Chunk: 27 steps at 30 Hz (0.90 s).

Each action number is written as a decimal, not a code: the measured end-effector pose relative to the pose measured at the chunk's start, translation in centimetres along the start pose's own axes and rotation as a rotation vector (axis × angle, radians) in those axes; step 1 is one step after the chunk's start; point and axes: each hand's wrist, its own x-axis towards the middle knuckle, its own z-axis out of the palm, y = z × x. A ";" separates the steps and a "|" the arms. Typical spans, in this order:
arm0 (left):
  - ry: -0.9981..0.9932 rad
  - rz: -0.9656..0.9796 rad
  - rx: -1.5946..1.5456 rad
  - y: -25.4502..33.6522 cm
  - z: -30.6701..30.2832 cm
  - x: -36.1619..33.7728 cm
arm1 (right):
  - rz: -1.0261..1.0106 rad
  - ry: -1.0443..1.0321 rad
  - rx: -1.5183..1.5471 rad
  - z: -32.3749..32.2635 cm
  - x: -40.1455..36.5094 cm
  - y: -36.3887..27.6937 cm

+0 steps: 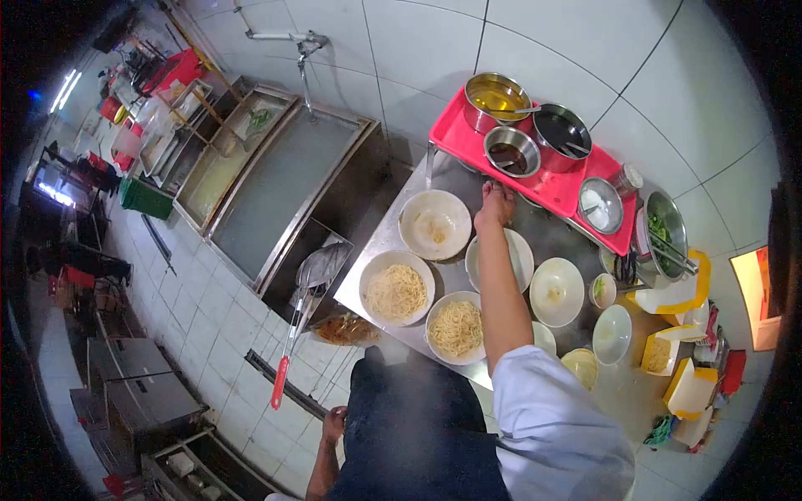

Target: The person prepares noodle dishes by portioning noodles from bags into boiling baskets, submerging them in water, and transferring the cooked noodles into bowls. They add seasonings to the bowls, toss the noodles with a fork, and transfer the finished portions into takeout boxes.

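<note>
My right hand (495, 205) reaches out over the steel counter (393, 204), just below the front edge of the red tray (452, 132). It hovers between a white bowl with a few noodles (434, 224) and an empty white bowl (519, 250); its fingers are hidden from above. Two bowls full of noodles (396, 289) (455, 327) stand nearer to me. My left hand (334, 422) hangs by my hip beside the dark apron and holds nothing.
The red tray carries metal pots of yellow oil (496, 97), dark sauce (560, 132) and white powder (601, 205). A steel bowl of greens with tongs (664, 230), more white bowls (557, 290) and yellow boxes (689, 388) stand to the right. A red-handled strainer (305, 288) and sink (280, 179) lie to the left.
</note>
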 end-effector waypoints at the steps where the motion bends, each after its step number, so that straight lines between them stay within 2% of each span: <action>1: -0.032 -0.032 -0.100 -3.6 -0.9 1.9 | -0.063 0.021 -0.001 -0.1 0.5 0.5; 2: -0.061 -0.068 -0.199 -6.7 -1.7 3.6 | -0.196 -0.038 -0.048 -0.7 1.0 1.2; 3: -0.087 -0.106 -0.297 -9.0 -2.2 4.9 | -0.207 -0.035 -0.043 -0.9 0.5 1.1; 4: -0.096 -0.099 -0.291 -8.2 -2.2 4.4 | -0.312 -0.014 -0.097 -0.9 -0.4 1.2; 6: -0.269 0.765 -0.254 -5.0 -1.9 1.7 | -0.506 -0.051 -0.216 -1.9 -1.8 1.3; 7: -0.283 0.774 -0.254 -4.3 -2.6 1.7 | -0.520 -0.046 -0.208 -2.2 -3.2 0.7; 9: -0.094 0.063 0.198 -3.0 -3.8 2.0 | -0.498 0.018 -0.361 -2.5 -6.1 -1.1; 10: -0.084 0.016 0.018 -2.1 -3.5 1.7 | -0.512 0.023 -0.353 -2.8 -7.1 -2.3; 12: -0.115 0.026 0.118 1.9 -3.3 1.4 | -0.626 -0.072 -0.561 -4.7 -9.1 -4.3; 13: -0.138 0.032 0.209 2.9 -3.6 1.6 | -0.634 -0.058 -0.560 -5.8 -10.3 -5.7; 14: -0.150 0.041 0.215 1.9 -4.1 3.7 | -0.671 -0.149 -0.756 -6.8 -11.3 -7.6; 15: -0.144 0.172 0.262 -1.4 -5.0 7.4 | -0.699 -0.241 -0.958 -7.7 -12.5 -9.5; 16: -0.137 0.302 0.306 -3.1 -5.4 9.4 | -0.706 -0.232 -0.963 -8.4 -13.7 -11.4; 17: -0.148 0.301 0.308 -2.2 -5.3 9.1 | -0.718 -0.315 -1.056 -9.1 -15.0 -13.3; 18: -0.178 0.264 0.177 -0.4 -5.2 8.3 | -0.719 -0.395 -1.152 -9.9 -16.5 -15.2; 19: -0.205 0.226 0.044 1.6 -5.0 7.8 | -0.716 -0.385 -1.162 -10.4 -17.8 -17.1; 22: -0.182 0.069 0.026 3.7 -4.5 8.4 | -0.868 -0.423 -1.247 -9.9 -19.7 -22.4; 23: -0.162 -0.004 -0.007 4.3 -4.4 8.5 | -0.992 -0.361 -1.254 -9.1 -19.4 -24.0; 24: -0.213 0.042 0.042 4.2 -4.8 8.7 | -1.113 -0.293 -1.259 -8.3 -18.9 -25.0; 25: -0.224 0.051 0.051 4.1 -5.1 9.0 | -1.131 -0.267 -1.242 -6.9 -17.8 -25.7; 27: -0.405 0.098 0.035 0.7 -6.7 11.5 | -1.109 -0.254 -1.092 -3.2 -14.6 -26.5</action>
